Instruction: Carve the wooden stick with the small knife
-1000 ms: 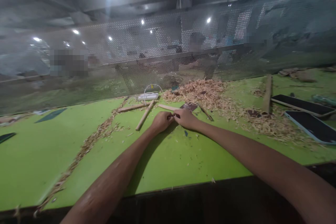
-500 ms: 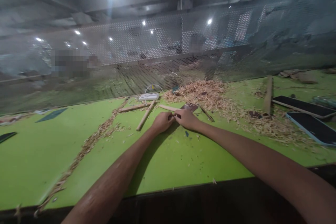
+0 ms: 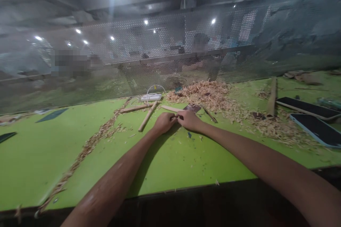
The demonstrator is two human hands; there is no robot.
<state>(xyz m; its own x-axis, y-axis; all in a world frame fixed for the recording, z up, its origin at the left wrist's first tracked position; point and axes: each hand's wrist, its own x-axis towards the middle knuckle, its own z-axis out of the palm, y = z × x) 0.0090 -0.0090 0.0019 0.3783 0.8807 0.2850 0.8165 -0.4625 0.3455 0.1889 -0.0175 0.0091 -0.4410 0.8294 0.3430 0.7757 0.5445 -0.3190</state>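
Observation:
Over the middle of the green table (image 3: 170, 170), my left hand (image 3: 164, 122) and my right hand (image 3: 189, 120) meet at the fingertips. Both are closed in a pinch; what lies between the fingers, if anything, is too small to make out. Just beyond them a pale wooden stick (image 3: 170, 109) points left from behind my right hand. A brownish flat piece (image 3: 194, 108) lies past the right knuckles, with a thin dark tool (image 3: 210, 114) to its right. Left of my left hand rests another wooden stick (image 3: 148, 117), its far end near a third stick (image 3: 135, 108).
A pile of wood shavings (image 3: 205, 94) spreads rightward toward two phones, one blue-edged (image 3: 317, 129), one dark (image 3: 306, 107). A white power strip (image 3: 151, 97) with a cable lies before the mesh screen (image 3: 160, 56). A wooden piece (image 3: 272, 97) and a shavings line (image 3: 87, 147) flank the middle.
Hardly anything differs. Both hands stay together at the same spot, with only a slight shift of the fingers and the camera view.

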